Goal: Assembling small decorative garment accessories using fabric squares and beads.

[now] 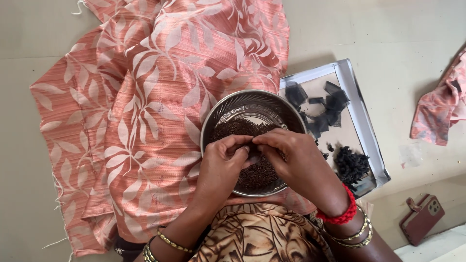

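A round steel bowl [228, 109] holding dark brown seeds [238, 127] rests on a salmon cloth with pale leaf print [145, 97]. Both my hands hover over the bowl's middle. My left hand [221, 165] and my right hand [291, 157] meet fingertip to fingertip, pinching a small dark piece between them; what the piece is cannot be made out. Gold bangles sit on both wrists, and a red thread band [342, 213] circles the right wrist.
A shallow white box lid [361, 111] lies right of the bowl with black net squares [323, 109] and a heap of small black bundles [350, 165]. A phone in a dark red case [421, 218] lies at lower right. More salmon cloth [439, 109] sits at the right edge.
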